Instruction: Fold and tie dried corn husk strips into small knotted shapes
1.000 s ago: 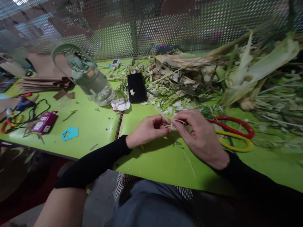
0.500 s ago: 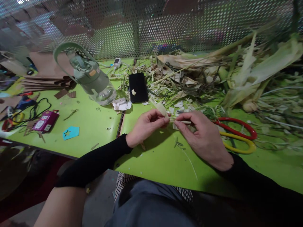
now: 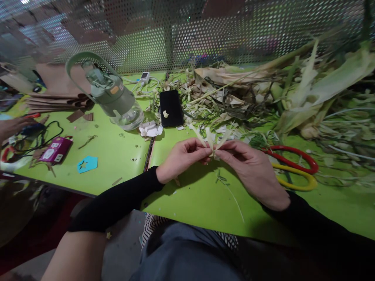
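Pale strips of corn husk (image 3: 209,137) fan upward between my fingertips, just above the green table. My left hand (image 3: 186,158) pinches the strips at their base from the left. From the other side my right hand (image 3: 250,168) pinches them too, thumb and forefinger almost meeting the left ones. The very ends of the husk are hidden by the fingers. Beyond my right hand lie the red and yellow handles of scissors (image 3: 295,173). A thin stalk with small green bits (image 3: 224,179) rests on the table below my hands.
A large heap of dry husks (image 3: 234,93) covers the back right. Behind my left hand are a black phone (image 3: 171,109) and a clear bottle with green lid (image 3: 117,99). A purple box (image 3: 56,149) and blue paper pentagon (image 3: 88,164) lie left. Another person's hand (image 3: 14,127) is at far left.
My right hand has come closer to my left, and the husk strips now stand fanned upward between them. Another person's hand has appeared at the far left.
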### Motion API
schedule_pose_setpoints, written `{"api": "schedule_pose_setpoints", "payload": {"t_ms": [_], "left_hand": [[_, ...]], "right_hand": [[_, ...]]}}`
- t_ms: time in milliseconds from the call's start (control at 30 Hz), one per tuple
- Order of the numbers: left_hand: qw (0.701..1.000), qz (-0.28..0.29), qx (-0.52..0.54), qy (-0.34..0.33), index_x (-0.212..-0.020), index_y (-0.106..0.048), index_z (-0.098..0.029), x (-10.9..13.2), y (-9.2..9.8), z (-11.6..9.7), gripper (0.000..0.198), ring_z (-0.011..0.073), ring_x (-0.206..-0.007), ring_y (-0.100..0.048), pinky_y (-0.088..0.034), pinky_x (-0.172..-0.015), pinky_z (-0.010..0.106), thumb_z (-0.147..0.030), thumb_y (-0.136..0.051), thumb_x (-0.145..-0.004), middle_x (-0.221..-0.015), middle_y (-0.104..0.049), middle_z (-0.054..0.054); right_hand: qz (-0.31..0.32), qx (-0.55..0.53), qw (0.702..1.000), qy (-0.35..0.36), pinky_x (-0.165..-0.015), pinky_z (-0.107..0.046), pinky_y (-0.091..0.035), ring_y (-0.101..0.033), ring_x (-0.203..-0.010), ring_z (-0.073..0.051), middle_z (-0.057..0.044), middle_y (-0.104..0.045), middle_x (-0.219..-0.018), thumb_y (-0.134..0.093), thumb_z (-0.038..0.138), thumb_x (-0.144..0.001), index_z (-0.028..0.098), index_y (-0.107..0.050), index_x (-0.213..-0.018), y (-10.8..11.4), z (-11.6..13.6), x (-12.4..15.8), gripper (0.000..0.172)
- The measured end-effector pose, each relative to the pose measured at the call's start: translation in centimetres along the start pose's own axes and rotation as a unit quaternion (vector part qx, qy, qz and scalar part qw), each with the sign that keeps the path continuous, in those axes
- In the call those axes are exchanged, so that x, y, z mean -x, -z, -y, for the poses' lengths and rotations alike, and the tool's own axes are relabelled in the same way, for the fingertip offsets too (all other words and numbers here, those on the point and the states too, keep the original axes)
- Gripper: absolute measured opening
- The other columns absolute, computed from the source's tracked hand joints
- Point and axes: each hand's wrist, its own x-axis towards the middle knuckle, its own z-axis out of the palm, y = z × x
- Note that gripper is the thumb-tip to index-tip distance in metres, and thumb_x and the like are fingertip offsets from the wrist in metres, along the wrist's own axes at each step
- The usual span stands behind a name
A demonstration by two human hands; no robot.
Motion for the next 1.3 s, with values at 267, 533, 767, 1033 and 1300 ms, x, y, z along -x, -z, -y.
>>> {"api": "schedule_pose_setpoints", "payload": {"t_ms": [267,533,767,1033,1300], "left_hand": [[0.999,0.0,0.0,0.048,-0.084,-0.06,-0.013,0.0,-0.2,-0.1,0.033,0.0065,-0.058,-0.06,-0.049,-0.064,0.024,-0.038,-0.082,-0.08,-0.067,-0.063,-0.004],[0.995,0.012,-0.089,0.032,-0.086,-0.063,-0.012,0.5,-0.5,-0.3,0.023,0.0071,-0.066,-0.059,-0.046,-0.069,0.023,-0.023,-0.082,-0.078,-0.073,-0.065,-0.003],[0.997,0.049,-0.062,0.02,-0.087,-0.067,-0.013,0.3,-0.3,0.1,0.023,0.01,-0.075,-0.067,-0.054,-0.081,0.028,-0.035,-0.069,-0.092,-0.081,-0.069,0.001],[0.996,0.033,-0.028,0.082,-0.088,-0.069,-0.01,0.2,-0.4,0.5,0.016,0.0101,-0.073,-0.067,-0.055,-0.081,0.029,-0.025,-0.067,-0.095,-0.078,-0.069,0.002],[0.988,-0.016,0.078,0.131,-0.088,-0.071,-0.009,0.0,-0.5,0.0,0.012,0.0091,-0.067,-0.068,-0.057,-0.082,0.03,-0.018,-0.067,-0.095,-0.074,-0.072,0.002]], "right_hand": [[-0.008,0.196,0.947,0.255,-0.079,-0.04,-0.055,-0.068,-0.09,-0.024,-0.006,-0.073,-0.094,-0.065,0.019,-0.095,0.027,-0.074,-0.102,0.4,0.3,0.1,0.014],[-0.002,0.204,0.951,0.232,-0.075,-0.038,-0.055,-0.068,-0.087,-0.023,-0.007,-0.07,-0.092,-0.063,0.023,-0.097,0.023,-0.071,-0.099,0.4,0.4,0.0,0.009],[0.025,0.142,0.985,0.09,-0.068,-0.036,-0.056,-0.066,-0.087,-0.022,-0.008,-0.068,-0.1,-0.061,0.04,-0.098,0.022,-0.073,-0.112,0.5,0.4,-0.3,0.026],[0.011,0.146,0.971,0.19,-0.091,-0.046,-0.055,-0.067,-0.104,-0.025,-0.008,-0.071,-0.107,-0.064,0.032,-0.096,0.026,-0.075,-0.097,0.8,0.6,-0.3,0.012],[0.068,0.129,0.979,0.145,-0.075,-0.041,-0.056,-0.072,-0.085,-0.024,-0.005,-0.077,-0.096,-0.058,0.031,-0.1,0.029,-0.073,-0.107,1.0,1.2,0.0,0.016]]}}
